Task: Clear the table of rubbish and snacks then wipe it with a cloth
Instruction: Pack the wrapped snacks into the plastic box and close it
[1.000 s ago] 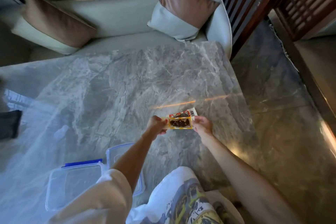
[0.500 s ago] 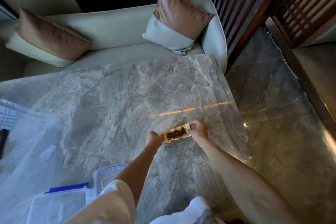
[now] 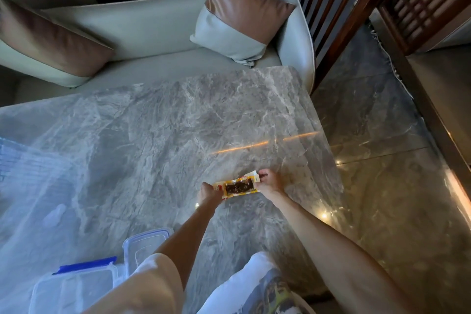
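The left hand (image 3: 209,192) and right hand (image 3: 270,183) each pinch one end of the yellow snack packet (image 3: 238,187), low over the right side of the marble bench (image 3: 153,148). Keeping it level, one hand could probably carry it to the clear plastic container (image 3: 144,245) at near left.

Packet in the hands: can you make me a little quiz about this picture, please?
1. True or false: only one hand holds the packet.
2. What is on the table by the person's left arm? A) clear boxes B) a cup C) a book
3. Fill in: the sofa shows ___ cushions.
Key: 1 false, the left hand and right hand both grip it. 2 A. 3 two.
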A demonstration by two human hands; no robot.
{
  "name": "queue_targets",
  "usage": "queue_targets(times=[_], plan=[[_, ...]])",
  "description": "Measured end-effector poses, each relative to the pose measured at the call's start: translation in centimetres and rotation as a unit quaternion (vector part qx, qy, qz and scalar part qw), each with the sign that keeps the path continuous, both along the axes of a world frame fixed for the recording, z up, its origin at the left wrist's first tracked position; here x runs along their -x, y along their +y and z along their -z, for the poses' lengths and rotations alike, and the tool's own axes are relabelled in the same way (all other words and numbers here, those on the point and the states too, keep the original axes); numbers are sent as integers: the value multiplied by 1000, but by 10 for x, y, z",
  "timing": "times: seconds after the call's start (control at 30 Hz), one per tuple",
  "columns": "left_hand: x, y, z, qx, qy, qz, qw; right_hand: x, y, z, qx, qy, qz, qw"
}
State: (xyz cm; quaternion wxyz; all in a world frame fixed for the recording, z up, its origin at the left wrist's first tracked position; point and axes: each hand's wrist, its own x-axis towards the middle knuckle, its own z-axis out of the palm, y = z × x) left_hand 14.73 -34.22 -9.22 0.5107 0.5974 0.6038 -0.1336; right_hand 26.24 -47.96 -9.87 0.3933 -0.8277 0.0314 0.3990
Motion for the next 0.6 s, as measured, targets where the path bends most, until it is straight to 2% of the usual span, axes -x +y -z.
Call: queue_targets(times=[0.07, 0.13, 0.27, 0.4, 0.5, 0.6], plan=[[9, -1, -1, 43, -54, -21, 997, 3, -2, -2, -19, -7, -31, 999], [19, -2, -2, 44, -96, 22, 994, 7, -8, -7, -48, -28, -36, 998], [41, -11, -5, -134, -130, 171, 967, 26, -31, -15, -78, -124, -78, 986], [78, -32, -2, -214, -182, 255, 925, 60, -64, -16, -7, -236, -161, 958], [110, -49, 8, -221, -164, 299, 914, 89, -81, -15, 27, -269, -224, 936], [131, -62, 13, -162, -99, 321, 928, 107, -86, -10, 32, -202, -255, 945]])
